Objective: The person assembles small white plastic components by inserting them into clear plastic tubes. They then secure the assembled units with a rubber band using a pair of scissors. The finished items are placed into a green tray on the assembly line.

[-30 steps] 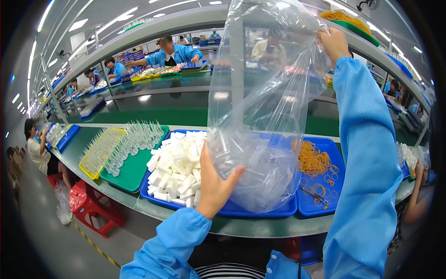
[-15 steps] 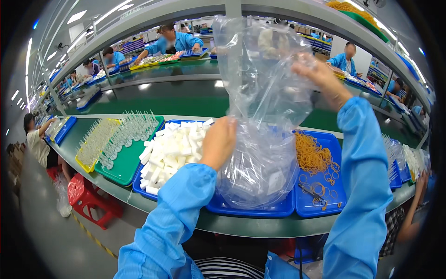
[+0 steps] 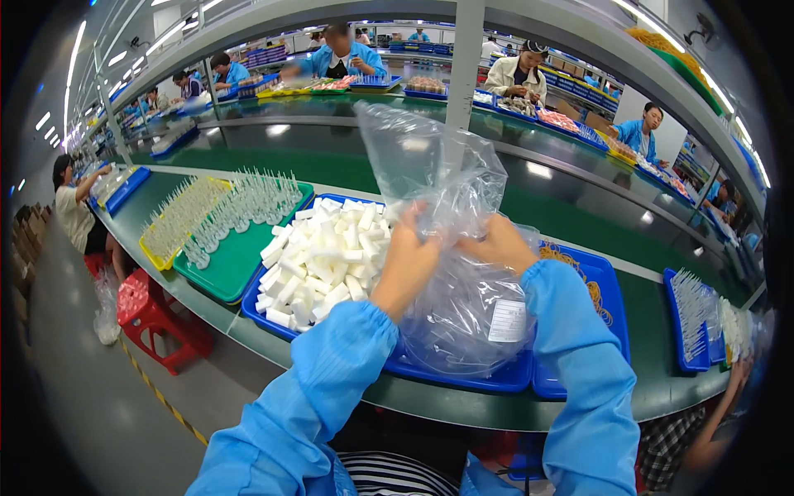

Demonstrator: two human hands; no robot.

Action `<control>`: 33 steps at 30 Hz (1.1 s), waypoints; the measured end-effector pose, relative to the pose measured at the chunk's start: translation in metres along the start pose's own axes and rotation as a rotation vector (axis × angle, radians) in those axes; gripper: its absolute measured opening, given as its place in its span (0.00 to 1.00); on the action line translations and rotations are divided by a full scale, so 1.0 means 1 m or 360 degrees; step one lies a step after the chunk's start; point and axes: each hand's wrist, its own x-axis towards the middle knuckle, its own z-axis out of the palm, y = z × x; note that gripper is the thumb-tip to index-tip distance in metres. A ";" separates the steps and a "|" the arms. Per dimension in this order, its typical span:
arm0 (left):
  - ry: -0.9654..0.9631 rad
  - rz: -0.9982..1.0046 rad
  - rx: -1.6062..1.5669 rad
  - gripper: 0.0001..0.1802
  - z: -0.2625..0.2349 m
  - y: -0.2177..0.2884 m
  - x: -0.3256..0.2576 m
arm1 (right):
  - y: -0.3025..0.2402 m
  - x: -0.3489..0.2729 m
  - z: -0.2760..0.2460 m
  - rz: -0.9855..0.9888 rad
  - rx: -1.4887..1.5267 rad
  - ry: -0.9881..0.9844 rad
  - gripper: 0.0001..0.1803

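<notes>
A large clear plastic bag with a white label rests in a blue tray in front of me. My left hand grips the gathered neck of the bag on its left side. Close beside it, my right hand is closed on the same neck from the right. The bag's loose top stands up above both hands. What the bag holds cannot be made out through the film. White foam-like pieces are heaped in the tray to the left; orange rubber bands lie to the right, partly behind my sleeve.
Farther left, a green tray and a yellow tray bear rows of clear pronged parts. Another blue tray is at right. Behind runs a green conveyor, under a grey frame post. A red stool stands at lower left.
My right hand has come down from the bag's raised top to the neck beside my left hand. The top now stands lower, and the bag's label has turned into view.
</notes>
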 end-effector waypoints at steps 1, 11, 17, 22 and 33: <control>0.0127 0.0133 0.0086 0.28 0.001 0.004 -0.014 | 0.012 0.000 0.001 0.0039 -0.0016 0.0088 0.25; -0.1231 0.1956 0.1100 0.25 -0.006 0.011 -0.124 | 0.076 -0.012 -0.007 -0.0071 -0.0746 0.0593 0.25; -0.1254 0.2021 0.1144 0.25 -0.004 -0.022 -0.129 | 0.018 -0.024 0.001 0.0004 -0.0006 0.0329 0.26; -0.1280 0.1999 0.0837 0.26 0.010 -0.028 -0.135 | 0.049 -0.042 -0.038 0.0367 0.0754 0.0651 0.19; -0.1139 0.2189 0.0604 0.31 0.013 -0.022 -0.133 | 0.071 -0.050 -0.032 -0.0171 -0.0529 0.0153 0.24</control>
